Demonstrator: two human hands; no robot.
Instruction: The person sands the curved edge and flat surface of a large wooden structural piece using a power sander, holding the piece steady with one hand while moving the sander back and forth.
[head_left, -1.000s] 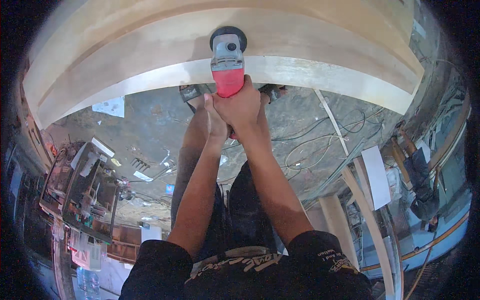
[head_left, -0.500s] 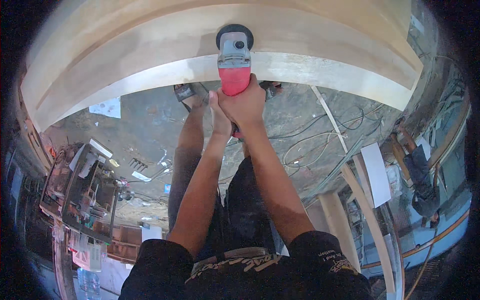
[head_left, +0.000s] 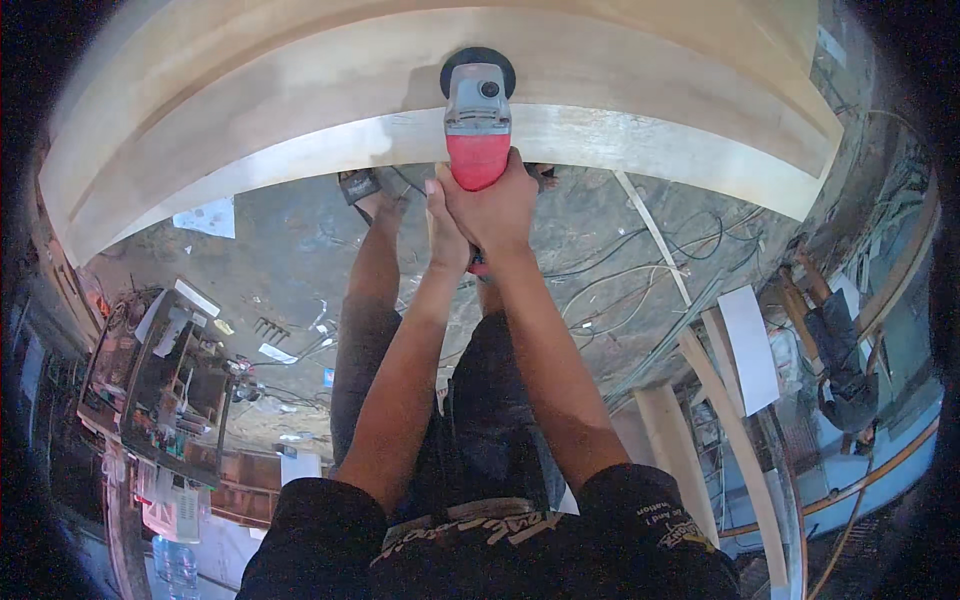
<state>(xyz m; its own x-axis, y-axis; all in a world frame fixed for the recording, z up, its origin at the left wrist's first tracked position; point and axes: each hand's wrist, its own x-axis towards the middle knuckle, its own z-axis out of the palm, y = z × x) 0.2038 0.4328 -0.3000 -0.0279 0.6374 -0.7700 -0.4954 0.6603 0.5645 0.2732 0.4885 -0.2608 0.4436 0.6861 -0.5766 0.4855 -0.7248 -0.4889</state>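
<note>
Both my hands are wrapped around the body of an angle grinder [head_left: 479,160], which has a red housing, a grey head and a round black disc [head_left: 477,58]. My right hand [head_left: 500,208] grips the red part, its fingers closed. Just left of it and slightly lower, my left hand [head_left: 447,232] is closed on the same tool, partly covered by the right. The disc lies against the face of a long pale wooden panel [head_left: 300,105]; its underside is hidden. Below my hands a bit of the tool's rear end shows.
Cables [head_left: 640,235] and a thin strip of wood [head_left: 652,235] lie on the grey floor. A cluttered shelf unit [head_left: 150,390] stands at the left. On the right are leaning boards [head_left: 748,350] and another person [head_left: 845,350]. My sandalled foot [head_left: 362,190] is near the panel's edge.
The grinder, with both hands on it, has shifted slightly to the right along the panel. My grip looks the same.
</note>
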